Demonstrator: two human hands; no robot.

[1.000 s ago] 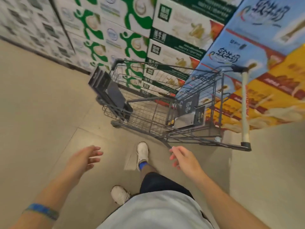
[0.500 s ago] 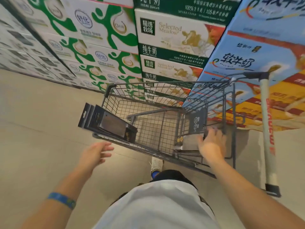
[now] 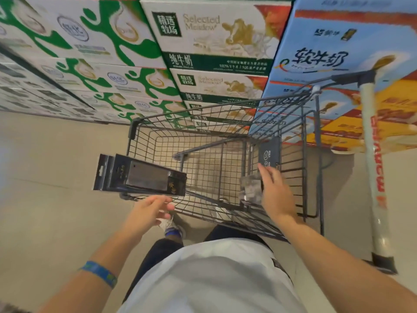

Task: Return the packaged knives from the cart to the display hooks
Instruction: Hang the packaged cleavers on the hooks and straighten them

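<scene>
head view, steeply downward, seemingly close above cart (image 3: 133, 129).

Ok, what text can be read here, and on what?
"Selected Meadow": milk carton
"精选牧场": same carton's green badge
"纯牛奶": its green band
"软牛奶": blue carton
Red lettering on cart handle: blurred
Print on knife packs: too small

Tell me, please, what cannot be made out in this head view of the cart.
Head view:
- Grey pack in the cart: blurred, part under the right hand; grip unclear.
- Dark pack behind it: print too small.
- Knife packs on the cart's rim: overlap hides their count.
- Display hooks: outside the frame.
</scene>
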